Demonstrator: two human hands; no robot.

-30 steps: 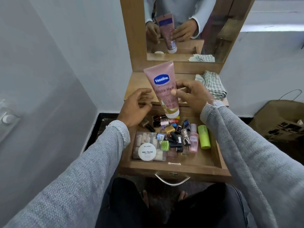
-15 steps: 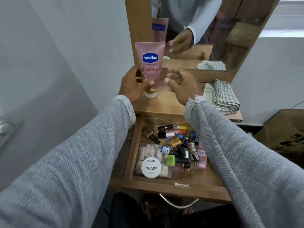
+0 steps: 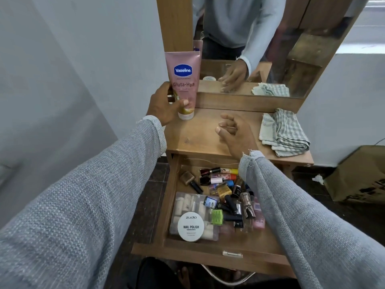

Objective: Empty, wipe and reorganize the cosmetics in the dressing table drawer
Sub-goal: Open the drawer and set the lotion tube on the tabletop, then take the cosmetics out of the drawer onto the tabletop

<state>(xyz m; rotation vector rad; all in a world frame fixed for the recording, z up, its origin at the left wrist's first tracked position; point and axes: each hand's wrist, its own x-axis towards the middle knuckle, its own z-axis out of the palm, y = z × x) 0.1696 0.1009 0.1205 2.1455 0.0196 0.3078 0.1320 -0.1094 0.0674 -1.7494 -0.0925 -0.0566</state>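
Fingers (image 3: 185, 103) of left hand (image 3: 164, 106) grip upright pink Vaseline tube (image 3: 184, 80), cap down.

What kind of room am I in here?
Probably a bedroom or dressing corner at home: a wooden dressing table with a mirror, and an open drawer full of nail polish and cosmetics.

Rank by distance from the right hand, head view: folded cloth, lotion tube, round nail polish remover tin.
From the right hand:
1. Folded cloth, just to its right on the tabletop.
2. Lotion tube, to its left, held by the left hand.
3. Round tin, down in the open drawer.
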